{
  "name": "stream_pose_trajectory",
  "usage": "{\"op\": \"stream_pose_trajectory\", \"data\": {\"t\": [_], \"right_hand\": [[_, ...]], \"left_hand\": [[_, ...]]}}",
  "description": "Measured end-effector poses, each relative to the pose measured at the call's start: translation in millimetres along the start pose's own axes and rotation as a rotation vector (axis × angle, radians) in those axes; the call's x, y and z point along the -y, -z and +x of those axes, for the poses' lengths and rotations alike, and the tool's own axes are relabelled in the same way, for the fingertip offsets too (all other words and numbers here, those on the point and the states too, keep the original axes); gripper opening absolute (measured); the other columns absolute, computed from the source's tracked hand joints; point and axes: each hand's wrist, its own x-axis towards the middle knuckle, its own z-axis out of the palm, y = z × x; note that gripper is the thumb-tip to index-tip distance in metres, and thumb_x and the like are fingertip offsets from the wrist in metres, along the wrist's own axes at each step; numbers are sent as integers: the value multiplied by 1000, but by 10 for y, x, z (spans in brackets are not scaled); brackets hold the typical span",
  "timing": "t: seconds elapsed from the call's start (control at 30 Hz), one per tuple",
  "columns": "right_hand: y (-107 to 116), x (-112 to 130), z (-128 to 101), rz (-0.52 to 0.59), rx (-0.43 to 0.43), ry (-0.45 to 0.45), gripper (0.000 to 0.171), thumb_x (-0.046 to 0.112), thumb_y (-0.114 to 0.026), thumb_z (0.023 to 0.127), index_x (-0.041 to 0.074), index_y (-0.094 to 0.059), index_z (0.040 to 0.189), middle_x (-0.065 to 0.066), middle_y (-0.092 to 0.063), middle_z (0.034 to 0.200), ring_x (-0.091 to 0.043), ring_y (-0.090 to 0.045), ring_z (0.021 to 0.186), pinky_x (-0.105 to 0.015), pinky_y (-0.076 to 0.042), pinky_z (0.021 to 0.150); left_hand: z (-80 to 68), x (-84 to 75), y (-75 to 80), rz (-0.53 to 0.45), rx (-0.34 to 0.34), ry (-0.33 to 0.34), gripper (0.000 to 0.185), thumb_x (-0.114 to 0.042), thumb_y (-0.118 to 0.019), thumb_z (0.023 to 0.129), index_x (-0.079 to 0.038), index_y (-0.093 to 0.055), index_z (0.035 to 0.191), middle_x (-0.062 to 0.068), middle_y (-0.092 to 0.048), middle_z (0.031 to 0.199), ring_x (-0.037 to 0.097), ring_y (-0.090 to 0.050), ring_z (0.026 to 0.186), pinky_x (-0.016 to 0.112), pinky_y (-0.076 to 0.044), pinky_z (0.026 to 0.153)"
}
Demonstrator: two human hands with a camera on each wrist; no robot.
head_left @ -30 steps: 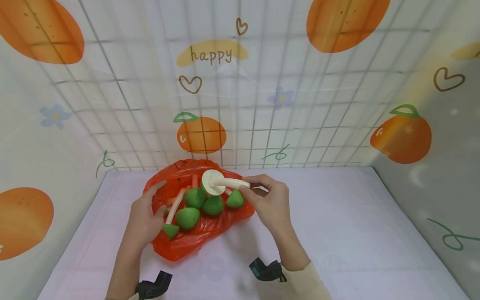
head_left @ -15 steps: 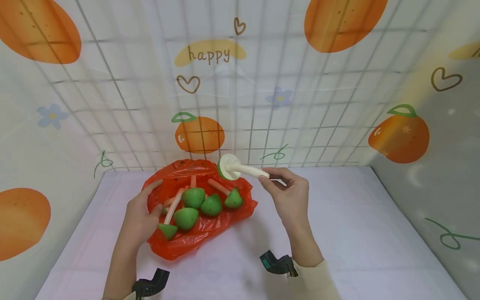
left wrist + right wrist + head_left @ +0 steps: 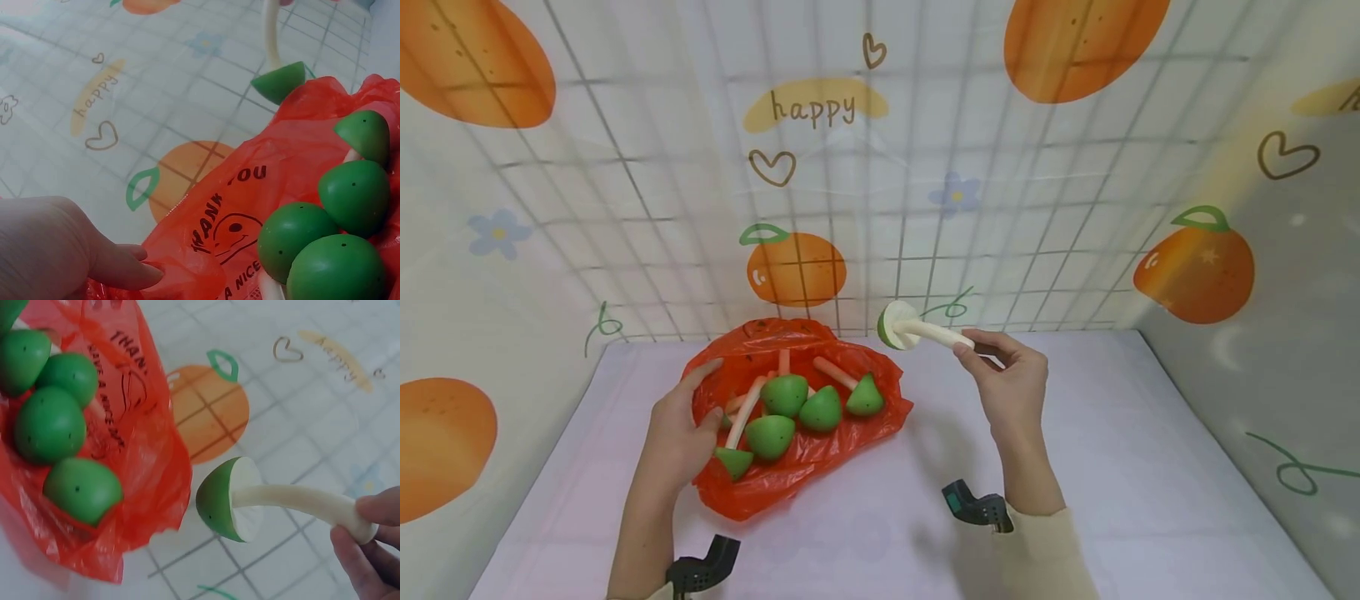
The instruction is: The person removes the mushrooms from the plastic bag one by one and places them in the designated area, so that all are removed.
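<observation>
Since a second ago, the right hand [image 3: 1011, 387] has carried the toy mushroom [image 3: 917, 332] up and to the right, out of the bag and clear of its rim.

Largest is the printed backdrop [image 3: 1075, 167] of oranges and grid lines, rising behind the pale table [image 3: 1112, 467]. On the table lies the red plastic bag [image 3: 797, 454], its mouth open. The left hand [image 3: 681, 433] rests on the bag's left edge, fingers [image 3: 125, 269] pressing and pinching the plastic there. Inside the bag lie several green mushroom caps [image 3: 786, 394] with pale and orange stems [image 3: 743, 412], close together and touching.

The right hand pinches the toy mushroom by the end of its cream stem between thumb and fingers [image 3: 353, 562]. The mushroom is held in the air, to the right of the bag and apart from it, its stem nearly level and its green cap pointing toward the back wall.
</observation>
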Motion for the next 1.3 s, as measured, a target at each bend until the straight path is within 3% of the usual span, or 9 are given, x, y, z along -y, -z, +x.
{"op": "stream_pose_trajectory", "data": {"t": [0.4,0.63,0.93,1.1,1.3], "right_hand": [[114,-278,112,-107,-12,-147,23,5,-80,92,-2,-79,114,-11,-76,104,-9,-70,90,-15,-55,79],[156,-467,167,-171,-9,-207,24,7,-80,93,-1,-78,115,-14,-77,106,-17,-62,108,-30,-49,85],[234,-705,218,-185,-2,-294,26,8,-78,95,-1,-77,119,-18,-74,115,-15,-68,97,-31,-48,90],[301,-823,248,-171,12,-346,29,9,-79,94,-1,-76,121,-13,-74,115,-6,-69,89,-27,-53,89],[418,-931,281,-150,-6,-388,32,7,-80,92,-3,-75,123,-4,-74,107,-5,-67,89,-20,-50,87]], "left_hand": [[-7,17,-5,-10,-2,-25,70,3,-61,100,-18,-39,163,18,-39,164,44,-33,151,64,-45,108],[4,31,-8,4,-10,-25,70,4,-61,100,-17,-39,163,18,-39,164,44,-33,151,64,-44,109],[13,14,-19,-6,-4,-13,70,3,-60,101,-18,-39,164,17,-38,165,43,-32,152,64,-42,111],[20,-10,-20,-15,3,-6,70,3,-60,101,-19,-39,164,17,-38,165,43,-31,152,64,-42,111],[30,-24,-13,-15,2,-18,69,3,-59,101,-17,-39,164,18,-38,165,43,-32,152,65,-43,110]]}}
